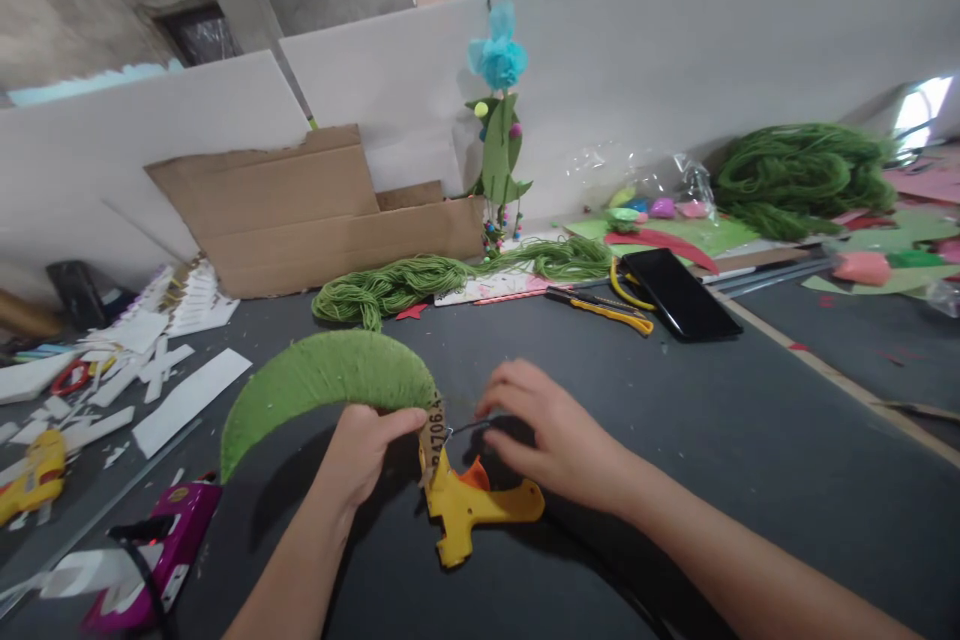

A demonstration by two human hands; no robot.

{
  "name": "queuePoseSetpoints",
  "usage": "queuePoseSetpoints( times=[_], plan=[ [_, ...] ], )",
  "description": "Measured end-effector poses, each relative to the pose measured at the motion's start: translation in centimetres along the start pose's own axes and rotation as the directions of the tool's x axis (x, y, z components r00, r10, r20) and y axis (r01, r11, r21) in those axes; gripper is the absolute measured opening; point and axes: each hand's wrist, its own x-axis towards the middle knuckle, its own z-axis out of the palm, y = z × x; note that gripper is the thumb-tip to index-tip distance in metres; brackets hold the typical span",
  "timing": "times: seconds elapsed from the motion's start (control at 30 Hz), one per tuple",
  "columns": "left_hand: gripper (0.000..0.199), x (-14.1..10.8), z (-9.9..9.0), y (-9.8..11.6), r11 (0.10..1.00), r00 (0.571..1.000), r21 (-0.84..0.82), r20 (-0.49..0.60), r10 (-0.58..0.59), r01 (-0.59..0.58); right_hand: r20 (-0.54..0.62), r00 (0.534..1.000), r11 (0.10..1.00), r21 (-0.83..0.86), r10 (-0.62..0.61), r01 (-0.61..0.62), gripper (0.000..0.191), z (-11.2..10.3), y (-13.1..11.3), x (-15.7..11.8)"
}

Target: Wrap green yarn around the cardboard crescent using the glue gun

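Observation:
My left hand (367, 455) is closed on the inner edge of a green yarn-wrapped cardboard crescent (330, 370), its thumb pointing right. At the crescent's right end, bare brown cardboard (433, 430) with printed characters shows. A yellow hot glue gun (480, 508) with an orange trigger lies just below that end, its nozzle area beside the cardboard. My right hand (551, 430) hovers right of the nozzle area, fingers curled but apart from the thumb. A thin dark strand or wire runs between the gun's front and these fingers; whether they touch it is unclear.
Green yarn skeins (390, 285), a utility knife (607, 310) and a black phone (681, 293) lie beyond my hands. Cardboard sheets (300, 220) and a blue paper flower (499, 60) stand behind. At left are a purple device (161, 555), white scraps (191, 400) and another yellow glue gun (34, 475).

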Motion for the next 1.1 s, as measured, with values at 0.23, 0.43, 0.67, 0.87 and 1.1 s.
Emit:
queuePoseSetpoints(
  times=[0.23, 0.43, 0.67, 0.87, 1.1],
  plan=[
    [0.008, 1.6, -1.5, -0.3, 0.991, 0.984, 0.035, -0.126, 0.129, -0.125, 0.35, 0.932, 0.95, -0.249, -0.093, 0.188, 0.015, 2.4, -2.3, -1.2],
    [0.006, 2.0, -2.0, 0.0, 0.987, 0.972, 0.039, -0.171, 0.162, -0.158, 0.384, 0.923, 0.995, -0.073, -0.039, 0.072, 0.016, 0.8, -2.4, -1.2],
    [0.005, 1.5, -1.9, 0.4, 0.99, 0.978, 0.042, -0.149, 0.143, -0.138, 0.125, 0.99, 0.977, 0.191, 0.066, -0.09, 0.016, -0.2, -1.2, -0.3],
    [0.012, 0.9, -1.1, 0.1, 0.991, 0.989, 0.079, -0.094, 0.118, -0.111, 0.01, 0.979, 0.935, 0.294, 0.205, -0.199, 0.024, 0.0, -0.7, -0.2],
    [0.012, 0.9, -1.0, 0.1, 0.987, 0.988, 0.087, -0.054, 0.144, -0.139, 0.062, 0.948, 0.847, 0.435, 0.311, -0.306, 0.021, 0.3, -0.6, -0.6]
  ],
)
